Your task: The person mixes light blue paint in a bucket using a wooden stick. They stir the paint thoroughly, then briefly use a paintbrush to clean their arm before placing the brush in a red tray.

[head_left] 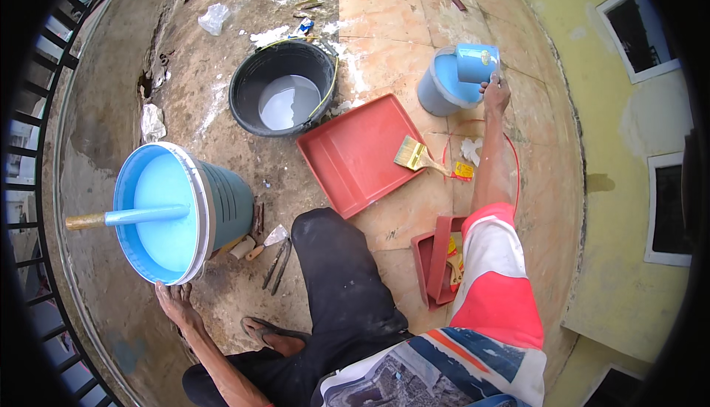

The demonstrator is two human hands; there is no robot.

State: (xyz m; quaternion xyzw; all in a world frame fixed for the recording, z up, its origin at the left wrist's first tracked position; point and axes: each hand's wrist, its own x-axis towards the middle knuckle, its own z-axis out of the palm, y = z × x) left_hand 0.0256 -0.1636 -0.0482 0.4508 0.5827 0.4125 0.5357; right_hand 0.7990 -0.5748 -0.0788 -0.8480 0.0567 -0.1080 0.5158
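Observation:
My right hand (496,95) is closed round the handle of a light-blue mug (473,64), which is tipped on its side above a smaller paint pail (441,101). Light-blue paint nearly fills that pail. At the near rim of a large paint bucket (235,207) on the left is my left hand (177,305), its fingers stretched out and touching the rim. More light-blue paint (157,240) is inside the bucket. A paint-coated stick (148,215) with a bare brown end lies across its opening.
A red paint tray (355,159) sits ahead, with a paintbrush (414,155) on its edge. Beyond is a black bucket (244,100) with whitish liquid. Smaller red trays (427,274) lie by my right side. A scraper (275,237) and pliers (277,266) lie beside my knee. Railings (33,222) edge the left.

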